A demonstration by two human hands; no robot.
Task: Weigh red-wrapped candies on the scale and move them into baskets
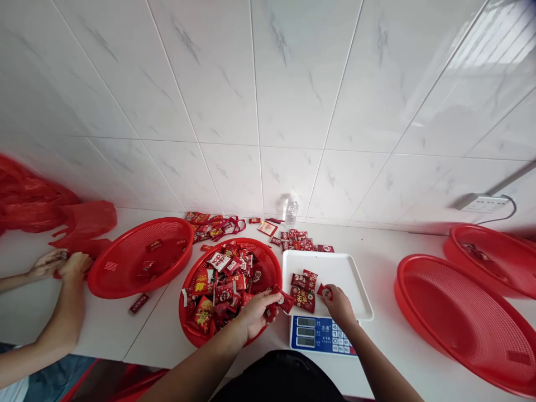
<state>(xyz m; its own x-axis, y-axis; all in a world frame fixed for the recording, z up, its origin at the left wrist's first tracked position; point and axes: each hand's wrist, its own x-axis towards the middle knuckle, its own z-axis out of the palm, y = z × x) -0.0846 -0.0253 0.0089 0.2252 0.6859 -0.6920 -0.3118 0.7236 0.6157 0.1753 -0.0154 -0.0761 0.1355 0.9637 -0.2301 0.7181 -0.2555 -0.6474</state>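
Note:
My left hand is closed on red snack packets at the right rim of a red basket. That basket is heaped with red and a few white wrapped packets. Over the white weighing pan of a blue scale, my right hand pinches a small red packet. Several red packets lie on the pan's left side, between my two hands. The numbers on the scale's displays are too small to read.
Left stands a red basket with a few packets; beyond it, a co-worker's hands hold a red bag. Loose packets and a clear bottle line the wall. Two red baskets sit right, below a power strip.

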